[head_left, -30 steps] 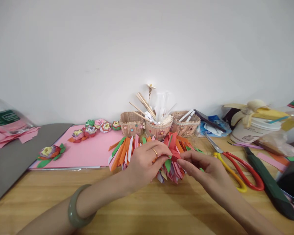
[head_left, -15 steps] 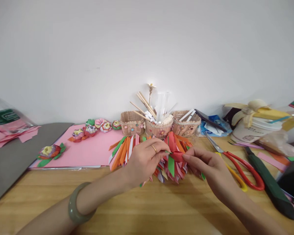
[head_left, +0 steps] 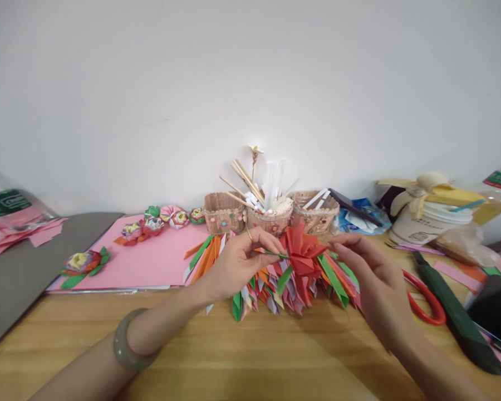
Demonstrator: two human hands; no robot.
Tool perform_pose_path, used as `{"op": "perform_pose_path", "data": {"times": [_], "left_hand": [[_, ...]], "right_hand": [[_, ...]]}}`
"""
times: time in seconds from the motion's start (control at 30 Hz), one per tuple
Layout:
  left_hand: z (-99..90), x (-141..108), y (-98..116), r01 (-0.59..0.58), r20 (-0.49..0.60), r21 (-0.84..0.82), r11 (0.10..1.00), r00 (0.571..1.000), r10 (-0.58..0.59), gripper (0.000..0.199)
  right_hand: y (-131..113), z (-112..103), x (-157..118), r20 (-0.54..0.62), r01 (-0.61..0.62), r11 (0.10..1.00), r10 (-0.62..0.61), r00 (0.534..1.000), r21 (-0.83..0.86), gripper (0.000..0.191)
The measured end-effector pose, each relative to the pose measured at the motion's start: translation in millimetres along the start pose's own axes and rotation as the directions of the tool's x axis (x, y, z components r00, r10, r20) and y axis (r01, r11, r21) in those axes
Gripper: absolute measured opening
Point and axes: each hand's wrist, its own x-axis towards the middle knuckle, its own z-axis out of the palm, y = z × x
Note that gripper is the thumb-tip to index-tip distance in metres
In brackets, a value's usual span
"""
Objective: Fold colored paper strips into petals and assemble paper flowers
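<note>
A red folded-paper bunch with green pieces hangs in front of me, above a spread of folded paper strips in orange, green, white and pink. My left hand pinches a green piece at the bunch's left side between thumb and fingers. To the right of the red paper, my right hand is raised with its fingers apart, and nothing shows between them. Whether its fingertips brush the paper is unclear.
Three woven baskets stand by the wall, one holding sticks. Paper flowers lie on pink sheets at left. Red-handled scissors, a green cutter, a lidded cup and a phone are at right.
My right hand has let go of the red paper and moved right, its fingers opening. The red petals now show spread out. My left hand still pinches the green piece.
</note>
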Motion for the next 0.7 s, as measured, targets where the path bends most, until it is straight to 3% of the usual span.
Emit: {"op": "perform_pose_path", "data": {"times": [0.1,0.27,0.33,0.43,0.5,0.57,0.7], "left_hand": [[1.1,0.0,-0.8,0.042,0.072,-0.041,0.998,0.997,-0.039,0.009],[2.8,-1.6,-2.4,0.099,0.084,-0.01,0.995,0.992,-0.098,0.008],[3.6,-2.3,-0.9,0.114,0.096,0.065,0.991,0.988,-0.12,0.008],[8.0,-4.6,4.0,0.098,0.096,0.159,0.982,0.989,-0.115,0.011],[13.4,-7.2,7.4,0.096,0.019,0.187,0.978,0.995,-0.101,0.012],[19.2,-10.3,9.2,0.106,-0.074,0.251,0.962,0.993,-0.09,0.02],[26.0,-15.4,6.6,-0.024,-0.13,0.365,0.931,0.988,0.077,0.015]], "right_hand": [[-6.1,1.6,-0.7,0.047,0.014,0.998,-0.011,0.999,-0.054,0.019],[-12.4,7.5,-2.6,0.347,-0.126,0.991,0.13,0.929,-0.033,0.023],[-12.1,9.1,-3.8,0.346,-0.107,0.993,0.115,0.931,-0.043,0.022],[-11.3,9.8,-7.8,0.311,0.015,0.995,0.016,0.95,-0.097,0.017],[-10.9,9.7,-11.6,0.34,0.14,0.976,-0.077,0.937,-0.165,0.013],[-10.1,9.7,-15.5,0.373,0.293,0.928,-0.194,0.907,-0.23,0.01],[-7.0,10.7,-20.3,0.375,0.529,0.79,-0.41,0.832,-0.31,0.012]]}}
